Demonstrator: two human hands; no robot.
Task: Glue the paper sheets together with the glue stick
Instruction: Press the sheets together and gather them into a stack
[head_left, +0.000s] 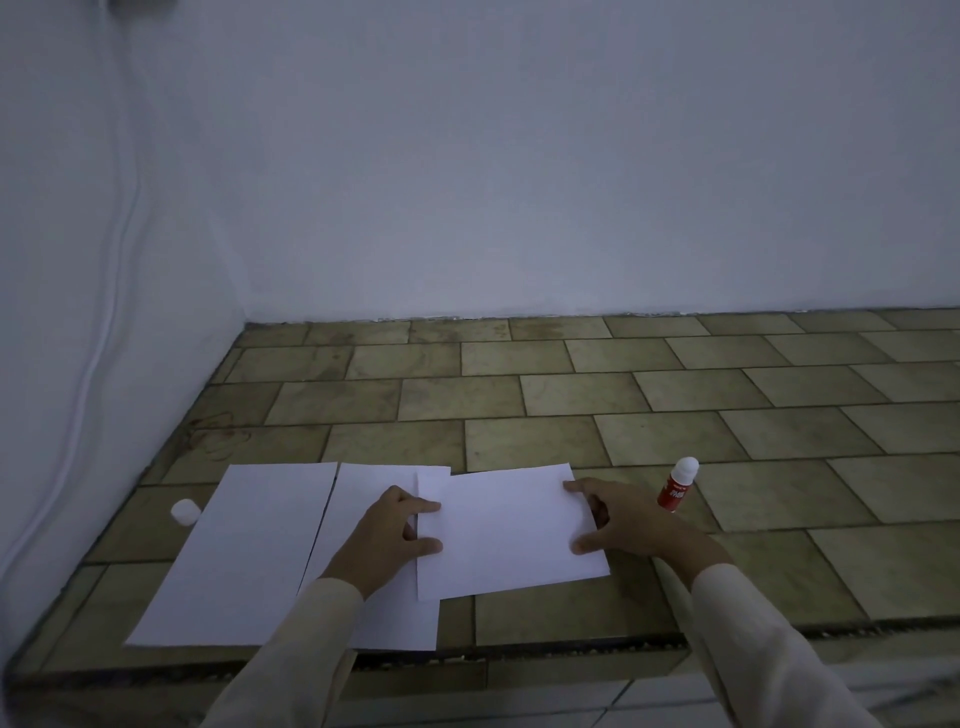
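Far left: cap (185, 512), small, round, white plastic, parked off the paper, well apart from its stick. Next, left sheet (249, 551) & mid sheet (374, 483), flat, matte white, edges meeting, on tiled counter (571, 613) w/ dark grout. L hand (395, 535) pinching left edge of top sheet (509, 525), thumb & forefinger on top; R hand (623, 525) gripping right edge likewise, prob. to square it over mid sheet before pressing down. Overlaps mid sheet's right edge, slightly skewed. Far right: glue stick (678, 486), upright, uncapped, red label, white domed tip, just beside R hand for quick reach.
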